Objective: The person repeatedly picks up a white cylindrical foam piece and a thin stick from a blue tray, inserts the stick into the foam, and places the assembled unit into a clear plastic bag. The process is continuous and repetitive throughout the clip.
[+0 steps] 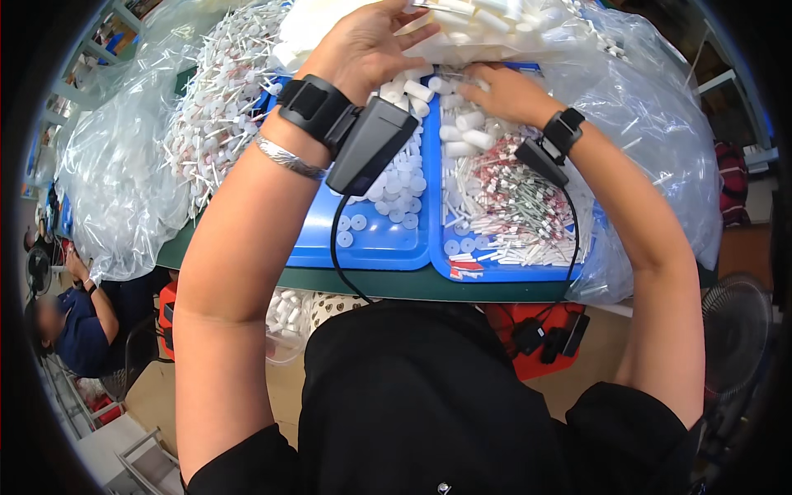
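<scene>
Above the two blue trays [388,247], the left hand [363,45] lies spread on a white foam sheet [462,37], fingers gripping its edge. Lower right, the right hand [507,92] reaches among white plastic tubes [462,124], apparently pinching one, though its fingertips are hidden.

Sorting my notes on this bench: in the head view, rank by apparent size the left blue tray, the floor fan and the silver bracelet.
1. left blue tray
2. floor fan, though the picture's rim bends it
3. silver bracelet, smallest although nearest
</scene>
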`<state>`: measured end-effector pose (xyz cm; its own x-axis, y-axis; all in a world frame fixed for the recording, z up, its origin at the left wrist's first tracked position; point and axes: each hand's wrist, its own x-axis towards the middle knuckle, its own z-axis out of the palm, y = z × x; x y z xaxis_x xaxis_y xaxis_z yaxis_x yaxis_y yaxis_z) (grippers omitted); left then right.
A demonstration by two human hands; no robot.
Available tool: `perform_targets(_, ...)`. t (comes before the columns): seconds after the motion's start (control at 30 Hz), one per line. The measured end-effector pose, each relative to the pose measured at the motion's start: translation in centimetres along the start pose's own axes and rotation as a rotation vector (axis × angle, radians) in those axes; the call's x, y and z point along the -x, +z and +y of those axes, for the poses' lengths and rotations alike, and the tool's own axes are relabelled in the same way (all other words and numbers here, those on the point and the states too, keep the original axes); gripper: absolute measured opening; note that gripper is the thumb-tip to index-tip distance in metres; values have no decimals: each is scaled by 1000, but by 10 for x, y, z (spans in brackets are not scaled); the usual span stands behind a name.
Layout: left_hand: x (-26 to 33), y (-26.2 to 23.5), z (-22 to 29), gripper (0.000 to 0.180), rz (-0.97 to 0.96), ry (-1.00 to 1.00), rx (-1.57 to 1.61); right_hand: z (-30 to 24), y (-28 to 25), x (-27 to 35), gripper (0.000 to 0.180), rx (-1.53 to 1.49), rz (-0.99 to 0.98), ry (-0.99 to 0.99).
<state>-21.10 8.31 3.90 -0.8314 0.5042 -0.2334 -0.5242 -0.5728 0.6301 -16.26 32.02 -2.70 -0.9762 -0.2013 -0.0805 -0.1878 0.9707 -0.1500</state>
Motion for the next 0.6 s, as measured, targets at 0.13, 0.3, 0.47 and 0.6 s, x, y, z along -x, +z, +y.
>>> perform_targets(0.13,4,-6,4,21,-23,10,-29,7,-4,17,63,-81,121,-46)
perform_targets(0.3,-26,-18,-3,18,-69,3,161,36,-42,-12,60,165,-231,195)
perform_targets(0.47,-8,-16,-7,18,-28,3,191,53,-14,-36,56,10,-67,253)
perform_targets(0.6,47,-26,15,36,-87,58,206,58,-8,-19,49,356,-161,-45)
